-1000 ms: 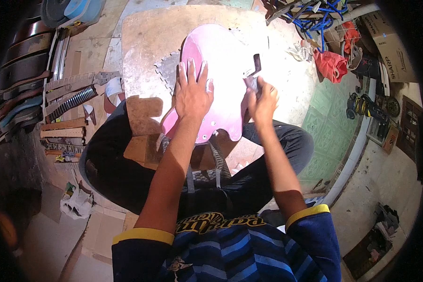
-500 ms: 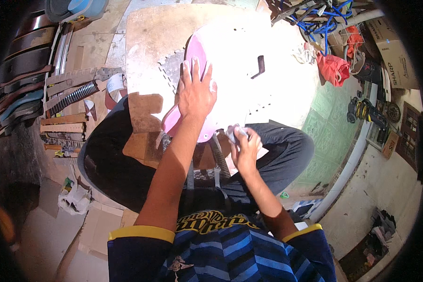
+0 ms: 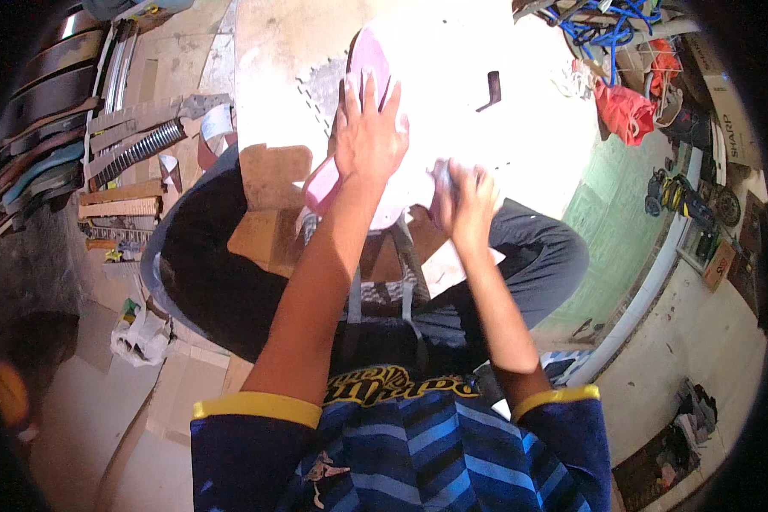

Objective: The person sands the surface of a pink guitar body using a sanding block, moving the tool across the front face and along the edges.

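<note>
A pink, curved slab (image 3: 369, 53), shaped like an electric guitar body, lies in front of me; bright glare washes out much of its right side. My left hand (image 3: 371, 136) rests flat on it, fingers stretched and slightly spread. Right of its lower edge, my right hand (image 3: 469, 200) is closed round a small crumpled greyish piece (image 3: 442, 181). Whether that piece is cloth or paper I cannot tell. A dark L-shaped mark or cutout (image 3: 490, 92) shows in the glare, and whether it belongs to the slab is unclear.
Several guitar necks (image 3: 121, 207) and a ribbed dark hose (image 3: 136, 154) lie to the left, beside stacked dark curved bodies (image 3: 38, 128). Red bags (image 3: 625, 113) and blue cords (image 3: 602, 30) sit at the far right. A white plastic bag (image 3: 141, 334) lies lower left.
My right hand has moved up and slightly right with the greyish piece, nearer the bright surface. The left hand still presses on the pink slab. The whole view has shifted a little.
</note>
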`<state>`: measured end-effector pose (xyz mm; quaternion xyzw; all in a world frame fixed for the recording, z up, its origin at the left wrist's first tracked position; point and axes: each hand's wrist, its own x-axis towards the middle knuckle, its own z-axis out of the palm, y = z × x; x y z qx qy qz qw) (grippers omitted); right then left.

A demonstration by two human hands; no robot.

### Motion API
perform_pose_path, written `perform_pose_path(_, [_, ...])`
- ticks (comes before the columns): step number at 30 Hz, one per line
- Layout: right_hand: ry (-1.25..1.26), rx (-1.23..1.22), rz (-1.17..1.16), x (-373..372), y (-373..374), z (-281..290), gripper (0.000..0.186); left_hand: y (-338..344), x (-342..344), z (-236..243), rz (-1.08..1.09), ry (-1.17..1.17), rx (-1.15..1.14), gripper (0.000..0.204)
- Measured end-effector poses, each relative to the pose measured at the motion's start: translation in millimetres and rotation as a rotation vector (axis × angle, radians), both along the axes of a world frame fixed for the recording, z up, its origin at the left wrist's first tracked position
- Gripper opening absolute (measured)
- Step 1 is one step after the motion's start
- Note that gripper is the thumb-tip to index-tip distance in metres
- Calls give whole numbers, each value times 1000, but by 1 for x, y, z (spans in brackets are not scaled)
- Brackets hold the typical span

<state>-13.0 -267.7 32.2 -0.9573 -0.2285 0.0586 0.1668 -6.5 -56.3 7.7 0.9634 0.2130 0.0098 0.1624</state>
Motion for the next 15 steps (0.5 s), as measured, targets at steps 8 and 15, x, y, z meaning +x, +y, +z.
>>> perform_pose_path(8, [71, 67, 11, -67, -36, 13, 51, 0, -1, -1, -12, 40, -11, 60])
perform_pose_path(15, [-54, -32, -92, -2, -3, -1, 48, -1, -1, -1, -33, 50, 0, 61])
